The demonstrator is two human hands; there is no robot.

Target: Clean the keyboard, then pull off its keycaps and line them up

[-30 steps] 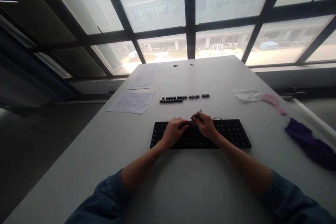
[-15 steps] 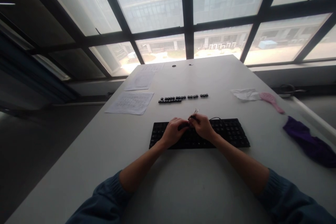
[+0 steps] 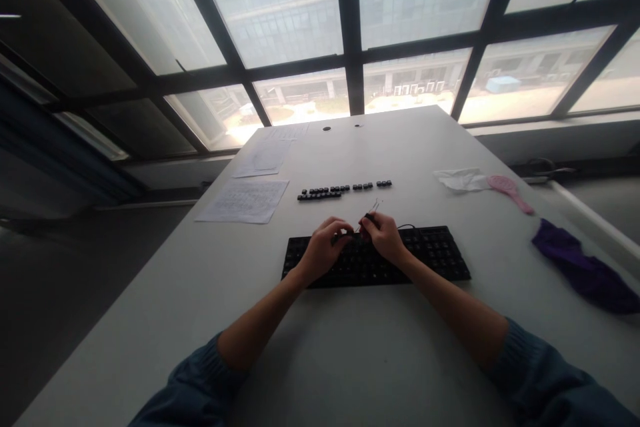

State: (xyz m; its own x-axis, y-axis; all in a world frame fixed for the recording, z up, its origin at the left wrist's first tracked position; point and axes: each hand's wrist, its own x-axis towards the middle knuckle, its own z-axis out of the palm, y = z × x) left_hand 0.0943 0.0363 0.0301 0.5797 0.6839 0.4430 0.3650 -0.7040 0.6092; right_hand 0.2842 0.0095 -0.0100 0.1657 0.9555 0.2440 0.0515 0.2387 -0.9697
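A black keyboard (image 3: 440, 257) lies crosswise on the white table in front of me. My left hand (image 3: 326, 243) is over its left half, thumb and fingertips closed in a pinch on a small black piece (image 3: 343, 235) that looks like a keycap. Just right of it, my right hand (image 3: 384, 235) is closed around the dark handle of a wire keycap puller (image 3: 370, 217). Thin metal wires stick out above that fist, and another wire end shows toward the left fingertips. Behind the keyboard stand black keycaps (image 3: 320, 196) in two rows.
Written sheets of paper (image 3: 243, 201) lie at the left. On the right are a crumpled white tissue (image 3: 457, 179), a pink hairbrush (image 3: 510, 192) and a purple cloth (image 3: 583, 267). A cable (image 3: 407, 225) leaves the keyboard's back edge. Windows stand beyond the table (image 3: 380, 340).
My left hand has drawn slightly left, away from the puller, opening a small gap between the hands. My right hand still grips the puller. The view has shifted a little.
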